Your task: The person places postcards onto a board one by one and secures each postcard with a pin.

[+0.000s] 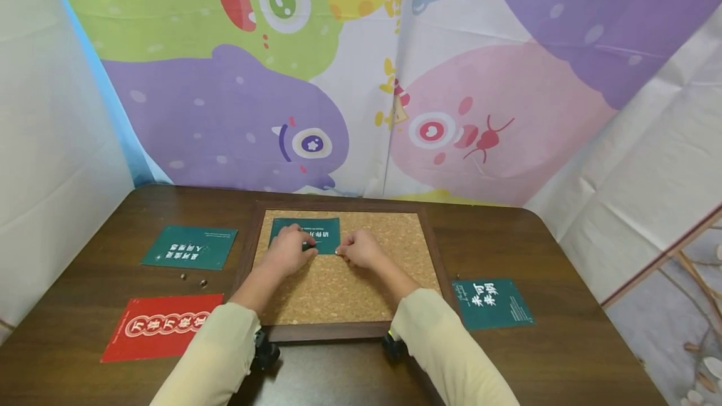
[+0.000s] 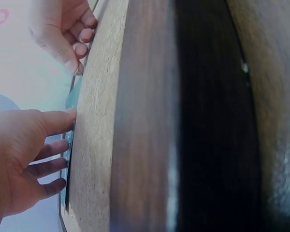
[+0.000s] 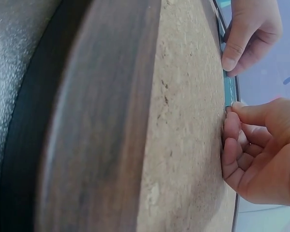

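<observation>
A green card with white lettering lies at the far left of a wood-framed cork board. My left hand rests on that card, its fingers spread and fairly straight; the left wrist view shows the same hand with thumb and fingers against the card. At the card's near right corner, my right hand pinches a small metallic thumbtack between thumb and forefinger. The right wrist view has this hand close to the cork, its other fingers curled; the fingertips mostly hide the tack.
Left of the board lie another green card, a red card, and two small brass-coloured tacks, one tack nearer the board. A third green card lies to the right, beside the frame. A cartoon-print curtain hangs behind the table.
</observation>
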Available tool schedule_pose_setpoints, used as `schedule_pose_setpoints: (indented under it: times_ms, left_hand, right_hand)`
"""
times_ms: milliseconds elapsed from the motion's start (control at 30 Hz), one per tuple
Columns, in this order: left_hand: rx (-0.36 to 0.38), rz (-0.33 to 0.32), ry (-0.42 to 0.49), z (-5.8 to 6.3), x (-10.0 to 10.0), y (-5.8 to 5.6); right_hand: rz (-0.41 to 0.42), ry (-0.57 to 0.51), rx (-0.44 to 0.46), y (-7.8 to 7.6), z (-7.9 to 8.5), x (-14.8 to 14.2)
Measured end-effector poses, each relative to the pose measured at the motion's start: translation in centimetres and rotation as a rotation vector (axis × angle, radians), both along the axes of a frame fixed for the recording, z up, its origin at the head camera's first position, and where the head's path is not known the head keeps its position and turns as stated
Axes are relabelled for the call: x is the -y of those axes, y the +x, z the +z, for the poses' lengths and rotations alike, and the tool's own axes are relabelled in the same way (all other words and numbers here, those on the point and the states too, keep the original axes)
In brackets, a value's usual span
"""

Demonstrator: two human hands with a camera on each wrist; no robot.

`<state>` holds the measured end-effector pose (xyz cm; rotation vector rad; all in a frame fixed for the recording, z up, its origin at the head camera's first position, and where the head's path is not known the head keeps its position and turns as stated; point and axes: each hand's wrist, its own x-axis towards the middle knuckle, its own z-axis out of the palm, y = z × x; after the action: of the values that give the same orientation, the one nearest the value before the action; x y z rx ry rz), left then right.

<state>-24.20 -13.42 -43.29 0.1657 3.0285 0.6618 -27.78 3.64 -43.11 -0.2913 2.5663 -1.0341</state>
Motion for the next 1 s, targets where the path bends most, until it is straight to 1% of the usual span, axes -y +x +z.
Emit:
schedule_pose_setpoints:
  times_ms: [167, 433, 733, 1000]
  left_hand:
    - [0.006, 0.002, 0.010, 0.16, -0.14, 0.14]
    - [0.009, 0.014, 0.010, 0.17, -0.23, 0.06]
    - [-0.001, -0.003, -0.001, 0.16, -0.33, -0.01]
    - [0.007, 0.008, -0.003, 0.25, -0.35, 0.10]
  right_hand:
    - [-0.022, -0.003, 0.020, 0.05, 0.20, 0.05]
    - [-0.028, 0.026, 0.006, 0.03, 0.24, 0.09]
    - [-0.035, 0.014, 0.000, 0.00, 0.13, -0.09]
    - [-0.048, 0.008, 0.000, 0.00, 0.05, 0.13]
